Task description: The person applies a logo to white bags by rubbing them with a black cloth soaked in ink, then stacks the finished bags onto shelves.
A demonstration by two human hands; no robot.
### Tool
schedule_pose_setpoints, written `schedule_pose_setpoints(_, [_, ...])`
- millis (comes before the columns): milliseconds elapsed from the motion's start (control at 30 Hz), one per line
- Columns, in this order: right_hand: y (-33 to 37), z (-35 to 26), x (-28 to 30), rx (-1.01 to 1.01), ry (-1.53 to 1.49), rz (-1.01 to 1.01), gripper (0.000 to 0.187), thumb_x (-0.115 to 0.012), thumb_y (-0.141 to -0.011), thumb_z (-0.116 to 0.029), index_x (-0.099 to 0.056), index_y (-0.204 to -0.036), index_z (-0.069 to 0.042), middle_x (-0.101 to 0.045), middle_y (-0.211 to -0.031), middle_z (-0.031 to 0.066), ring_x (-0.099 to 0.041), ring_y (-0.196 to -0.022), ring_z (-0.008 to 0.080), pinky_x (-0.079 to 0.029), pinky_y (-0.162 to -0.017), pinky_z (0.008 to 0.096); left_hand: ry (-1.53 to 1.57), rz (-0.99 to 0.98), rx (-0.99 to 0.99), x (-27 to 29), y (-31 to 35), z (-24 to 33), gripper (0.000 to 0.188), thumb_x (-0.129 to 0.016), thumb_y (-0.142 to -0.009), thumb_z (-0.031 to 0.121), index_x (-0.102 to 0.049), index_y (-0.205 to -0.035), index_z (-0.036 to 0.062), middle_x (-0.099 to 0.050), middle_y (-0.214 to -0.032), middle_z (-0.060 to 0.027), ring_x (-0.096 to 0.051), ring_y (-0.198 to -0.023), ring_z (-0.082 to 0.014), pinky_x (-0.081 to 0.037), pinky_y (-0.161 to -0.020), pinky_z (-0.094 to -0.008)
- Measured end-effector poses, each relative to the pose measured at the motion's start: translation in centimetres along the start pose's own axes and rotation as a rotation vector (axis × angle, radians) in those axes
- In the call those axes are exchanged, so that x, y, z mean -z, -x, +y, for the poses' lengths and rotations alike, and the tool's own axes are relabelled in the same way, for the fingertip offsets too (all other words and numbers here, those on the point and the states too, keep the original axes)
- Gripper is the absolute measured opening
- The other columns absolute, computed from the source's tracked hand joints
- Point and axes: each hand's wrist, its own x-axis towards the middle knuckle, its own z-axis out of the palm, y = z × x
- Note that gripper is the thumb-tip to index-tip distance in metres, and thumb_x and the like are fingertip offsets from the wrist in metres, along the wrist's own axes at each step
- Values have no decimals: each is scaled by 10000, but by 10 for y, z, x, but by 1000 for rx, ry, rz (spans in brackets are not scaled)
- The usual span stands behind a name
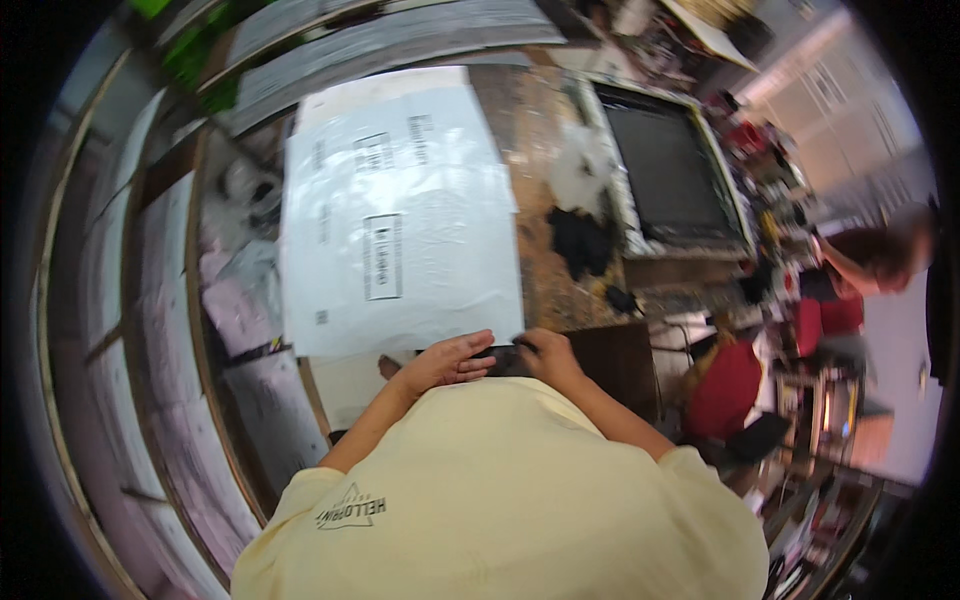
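Note:
A stack of white plastic sheets (440, 250) with black printing lies in front of me, its near edge close to my body. My left hand (450, 362) is at this edge, fingers stretched out and palm turned to the right. At the near right corner of the sheets, my right hand (552, 356) has its fingers curled in. Something dark shows by its fingertips, but I cannot make out what it grips. A dark gap separates the two hands.
A stained wooden table (535, 130) bears the sheets. On its right are a black rag (582, 242) and a framed printing screen (675, 165). Racks with white printed sheets (165, 260) stand at left. A red chair (725, 390) and another person (870, 260) are at right.

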Motion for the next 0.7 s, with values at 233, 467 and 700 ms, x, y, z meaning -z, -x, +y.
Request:
schedule_pose_setpoints(233, [8, 5, 38, -21, 613, -257, 320, -674, -929, -169, -704, -1201, -2, -651, -1075, 248, -633, -1048, 456, -504, -966, 505, -462, 1086, -469, 90, 67, -8, 273, -724, -1004, 279, -726, -1092, 20, -710, -837, -28, -638, -717, -92, -523, -639, -250])
schedule_pose_setpoints(467, [-82, 43, -20, -192, 189, 61, 506, -751, -908, -260, -596, -1279, 47, -618, -1208, 275, -602, -1142, 445, -479, -1005, 512, -313, 1908, -738, 200, 129, -15, 498, -788, -949, 307, -609, -1279, -20, -637, -1056, -93, -604, -824, -177, -532, -685, -307])
schedule_pose_setpoints(700, [-112, 28, -71, -257, 434, 327, 640, -849, -823, -241, -519, -1286, 53, -637, -1185, 253, -623, -1122, 415, -492, -976, 496, -72, 1617, -761, 206, 120, -2, 648, -831, -894, 192, -511, -1411, -33, -621, -1247, -182, -659, -1006, -253, -586, -778, -370])
